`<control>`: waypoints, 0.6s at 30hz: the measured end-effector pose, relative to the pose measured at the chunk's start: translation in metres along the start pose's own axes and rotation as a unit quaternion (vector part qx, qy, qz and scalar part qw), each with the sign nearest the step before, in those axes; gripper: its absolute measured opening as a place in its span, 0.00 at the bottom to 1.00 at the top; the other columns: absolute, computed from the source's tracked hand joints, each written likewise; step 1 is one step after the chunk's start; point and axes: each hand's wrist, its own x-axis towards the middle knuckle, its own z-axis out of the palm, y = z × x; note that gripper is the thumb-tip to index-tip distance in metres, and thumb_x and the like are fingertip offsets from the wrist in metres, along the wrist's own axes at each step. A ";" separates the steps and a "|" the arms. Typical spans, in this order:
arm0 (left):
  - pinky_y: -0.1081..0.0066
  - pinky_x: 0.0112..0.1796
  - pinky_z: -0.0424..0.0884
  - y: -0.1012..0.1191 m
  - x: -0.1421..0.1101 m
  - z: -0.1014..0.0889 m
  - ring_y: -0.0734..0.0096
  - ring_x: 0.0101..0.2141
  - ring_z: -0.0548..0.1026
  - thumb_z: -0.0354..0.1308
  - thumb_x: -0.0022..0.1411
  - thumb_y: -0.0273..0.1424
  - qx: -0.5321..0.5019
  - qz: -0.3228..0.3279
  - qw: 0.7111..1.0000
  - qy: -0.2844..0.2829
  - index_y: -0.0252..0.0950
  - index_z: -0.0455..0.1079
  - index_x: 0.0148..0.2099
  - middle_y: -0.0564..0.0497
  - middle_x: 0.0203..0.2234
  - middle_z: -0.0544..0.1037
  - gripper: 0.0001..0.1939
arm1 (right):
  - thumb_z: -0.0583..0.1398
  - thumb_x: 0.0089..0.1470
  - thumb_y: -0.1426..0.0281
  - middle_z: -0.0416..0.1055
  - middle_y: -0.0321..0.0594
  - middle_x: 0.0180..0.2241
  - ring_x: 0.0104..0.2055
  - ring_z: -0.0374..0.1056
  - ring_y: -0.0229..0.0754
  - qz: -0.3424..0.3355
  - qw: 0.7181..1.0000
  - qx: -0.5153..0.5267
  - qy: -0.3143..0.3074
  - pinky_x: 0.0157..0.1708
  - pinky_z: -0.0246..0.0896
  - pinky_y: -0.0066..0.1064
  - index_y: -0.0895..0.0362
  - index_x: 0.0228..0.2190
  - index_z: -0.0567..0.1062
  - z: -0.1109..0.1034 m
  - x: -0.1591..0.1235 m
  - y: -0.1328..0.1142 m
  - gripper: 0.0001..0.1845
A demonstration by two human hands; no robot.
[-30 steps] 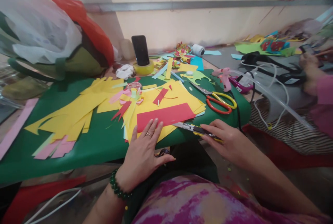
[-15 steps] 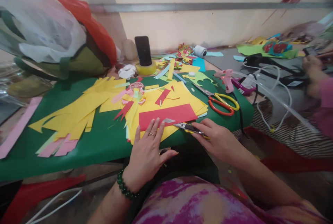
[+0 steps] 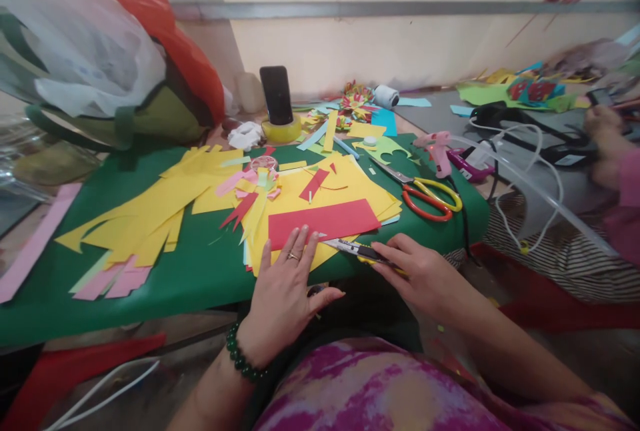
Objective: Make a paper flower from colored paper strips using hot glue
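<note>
My left hand lies flat with fingers spread, its fingertips pressing on the lower left part of a red paper strip. Under the strip is a stack of yellow paper sheets. My right hand is closed around a yellow and black utility knife. Its blade tip is at the strip's lower edge, close to my left fingers. Behind the strip lie a small red paper piece and thin red scraps. A paper flower with ribbon tails sits at the stack's left edge.
Scissors with red and yellow handles lie right of the stack, before a pink glue gun. Yellow paper strips spread over the green cloth. A phone leans upright behind. At far right is another person's hand.
My right hand has drawn the knife slightly right and down, so less of the blade overlaps the red strip. My left hand stays in place on the paper.
</note>
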 end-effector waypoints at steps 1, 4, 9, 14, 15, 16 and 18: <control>0.44 0.61 0.56 0.001 0.000 0.000 0.49 0.65 0.60 0.39 0.63 0.61 0.001 -0.002 1.000 0.001 0.34 0.53 0.71 0.39 0.66 0.60 0.46 | 0.52 0.65 0.67 0.70 0.42 0.32 0.29 0.70 0.38 0.001 1.000 0.004 -0.004 0.29 0.67 0.29 0.58 0.44 0.76 0.000 0.001 -0.001 0.14; 0.44 0.61 0.55 0.002 0.001 0.000 0.49 0.65 0.60 0.41 0.63 0.60 0.002 -0.004 1.000 0.004 0.35 0.52 0.71 0.38 0.66 0.60 0.45 | 0.53 0.65 0.68 0.70 0.42 0.32 0.29 0.69 0.38 0.001 1.000 0.010 -0.010 0.29 0.67 0.29 0.58 0.44 0.76 0.002 0.002 -0.005 0.14; 0.42 0.62 0.52 -0.009 -0.006 -0.012 0.49 0.65 0.60 0.39 0.64 0.60 0.002 0.003 1.000 0.004 0.34 0.49 0.72 0.38 0.66 0.60 0.45 | 0.52 0.66 0.67 0.71 0.42 0.33 0.29 0.70 0.39 0.005 1.000 0.005 -0.010 0.28 0.68 0.29 0.59 0.45 0.76 0.002 0.003 -0.006 0.15; 0.38 0.61 0.50 -0.030 -0.017 -0.016 0.46 0.65 0.59 0.42 0.62 0.61 0.005 -0.013 1.000 -0.008 0.36 0.48 0.72 0.37 0.65 0.62 0.47 | 0.52 0.66 0.66 0.71 0.42 0.33 0.29 0.71 0.38 0.006 1.000 0.005 -0.007 0.28 0.67 0.29 0.59 0.46 0.75 0.003 0.002 -0.005 0.15; 0.38 0.61 0.51 -0.032 -0.018 -0.014 0.46 0.65 0.60 0.43 0.61 0.61 0.003 -0.012 1.000 -0.014 0.36 0.48 0.72 0.37 0.65 0.63 0.47 | 0.52 0.65 0.66 0.71 0.42 0.32 0.29 0.70 0.38 0.006 1.000 0.004 -0.006 0.28 0.67 0.29 0.58 0.46 0.75 0.004 0.003 -0.006 0.15; 0.38 0.61 0.51 -0.033 -0.019 -0.012 0.46 0.64 0.60 0.44 0.61 0.61 0.002 -0.013 1.000 -0.018 0.36 0.48 0.72 0.37 0.65 0.63 0.48 | 0.53 0.65 0.66 0.71 0.42 0.32 0.29 0.70 0.38 0.004 1.000 0.002 -0.003 0.28 0.67 0.29 0.58 0.45 0.76 0.005 0.003 -0.006 0.15; 0.38 0.61 0.51 -0.033 -0.020 -0.008 0.45 0.64 0.60 0.46 0.60 0.61 0.002 -0.019 1.000 -0.020 0.36 0.49 0.72 0.36 0.65 0.63 0.48 | 0.53 0.65 0.67 0.70 0.42 0.32 0.29 0.70 0.38 0.000 1.000 -0.001 0.000 0.28 0.66 0.28 0.57 0.43 0.76 0.006 0.005 -0.008 0.14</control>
